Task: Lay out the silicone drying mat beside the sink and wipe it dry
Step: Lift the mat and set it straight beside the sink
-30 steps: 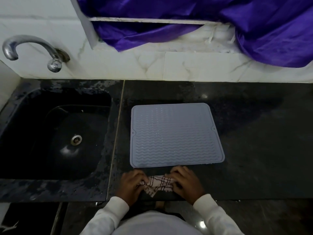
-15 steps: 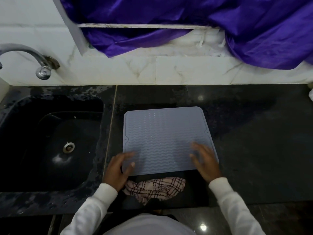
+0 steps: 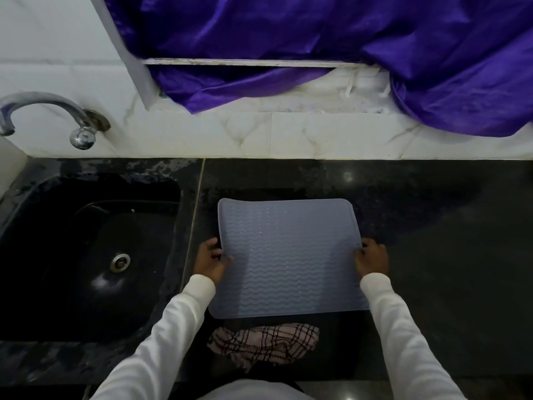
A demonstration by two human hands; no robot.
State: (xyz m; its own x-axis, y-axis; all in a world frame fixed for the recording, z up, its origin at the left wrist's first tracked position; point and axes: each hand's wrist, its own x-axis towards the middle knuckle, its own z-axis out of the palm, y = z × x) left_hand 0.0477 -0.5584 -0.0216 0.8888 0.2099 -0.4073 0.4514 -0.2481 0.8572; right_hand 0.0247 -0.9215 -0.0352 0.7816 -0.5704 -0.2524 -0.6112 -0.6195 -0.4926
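A grey-blue silicone drying mat [image 3: 288,255] with a wavy ribbed surface is on the black counter, right of the sink [image 3: 86,255]. My left hand [image 3: 212,259] grips the mat's left edge at mid-length, and my right hand [image 3: 372,256] grips its right edge. The mat's near edge looks slightly raised off the counter. A crumpled checked cloth [image 3: 264,343], pink with dark lines, lies loose on the counter just in front of the mat, touched by neither hand.
A metal tap [image 3: 43,111] juts from the white marble wall above the black sink. Purple fabric [image 3: 346,53] hangs over the ledge behind the counter. Dark counter [image 3: 447,255] stretches to the right of the mat.
Both hands let go of the checked cloth, which now lies in front of the mat. They moved out to the mat's side edges and took hold of it.
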